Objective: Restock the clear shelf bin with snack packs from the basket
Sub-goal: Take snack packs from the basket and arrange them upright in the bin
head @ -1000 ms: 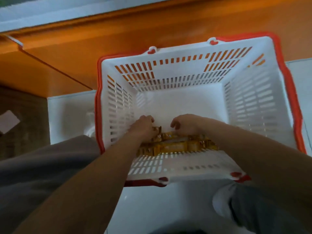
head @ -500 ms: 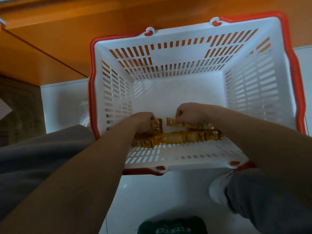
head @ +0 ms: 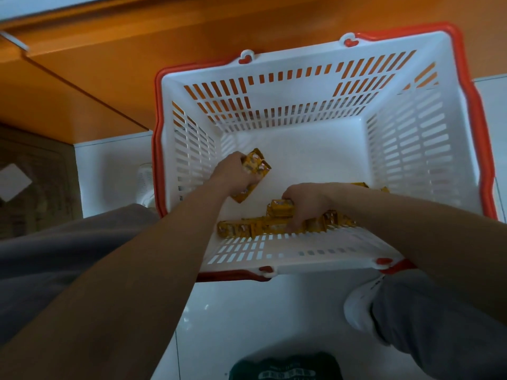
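White tiled floor underfoot, with an orange cabinet front rising behind. Set on the floor against it, a white slatted basket with a red handle folded down round the rim.

Inside the basket, left hand: fingers curled tight round a small stack of yellow snack packs. Holds the stack tilted and apparently clear of the basket bottom, one end poking out past the knuckles and the other showing below the palm.

Right hand: fingers bent downward, closed on a single yellow pack sitting atop the loose row. Fingertips buried among that row. Cannot tell whether this pack is lifted or resting.

Loose row strung along the near wall of the basket, touching it, from under the right forearm out toward the left. A few more yellow packs peeking out beyond the right wrist.

Further out, two bare forearms reaching in over the near rim. Grey trousers on either side. One white shoe just beside the basket's near right corner, another white shoe beside its left wall. At the far left, a brown carton bearing a white label. At the bottom edge, dark green cloth with pale lettering, too blurred to read.
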